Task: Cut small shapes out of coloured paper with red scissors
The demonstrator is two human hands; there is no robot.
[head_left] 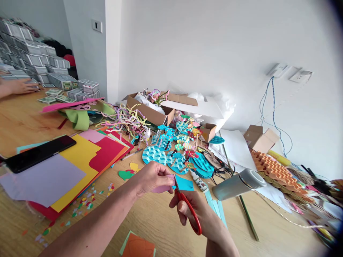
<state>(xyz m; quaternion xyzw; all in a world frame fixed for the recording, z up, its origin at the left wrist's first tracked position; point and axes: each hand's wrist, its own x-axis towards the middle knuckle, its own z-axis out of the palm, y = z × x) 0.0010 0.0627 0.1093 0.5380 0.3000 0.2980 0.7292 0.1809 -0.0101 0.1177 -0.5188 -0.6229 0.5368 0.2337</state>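
Observation:
My left hand pinches a small piece of purple paper above the middle of the table. Red-handled scissors are in my right hand, fingers wrapped around the loops. Their blades point up and away from me, against the right edge of the purple paper. Just behind the blades lies a piece of blue paper. Beyond my hands are round blue wave-patterned discs with paper fish on them. A few cut shapes in yellow and green lie left of my left hand.
A stack of coloured paper with a black phone on it lies left, beside scattered paper scraps. A grey tumbler, glue bottle and green stick are right. Orange paper lies in front; another person's hand rests far left.

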